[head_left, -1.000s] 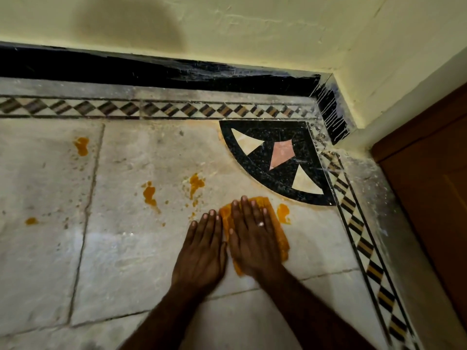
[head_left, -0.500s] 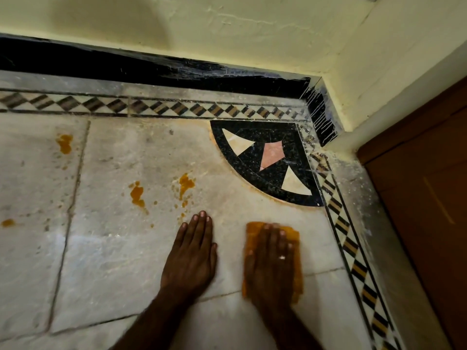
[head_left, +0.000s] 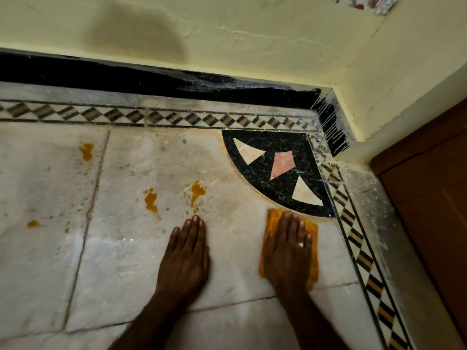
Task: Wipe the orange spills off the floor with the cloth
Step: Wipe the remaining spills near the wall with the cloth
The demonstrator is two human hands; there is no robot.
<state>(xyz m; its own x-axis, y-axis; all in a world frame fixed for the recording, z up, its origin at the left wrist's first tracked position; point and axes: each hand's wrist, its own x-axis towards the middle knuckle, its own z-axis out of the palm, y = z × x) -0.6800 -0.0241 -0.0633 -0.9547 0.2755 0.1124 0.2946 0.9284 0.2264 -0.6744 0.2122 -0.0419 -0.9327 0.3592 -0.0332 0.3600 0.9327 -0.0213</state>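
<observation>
Under the right hand [head_left: 288,251], pressed flat with fingers together, sits the orange cloth [head_left: 312,251], just shy of the black corner inlay [head_left: 278,173]. Left hand [head_left: 185,256] lies flat on bare floor [head_left: 113,274]. Orange spills [head_left: 151,202] sit just beyond its fingertips, more further left.
</observation>
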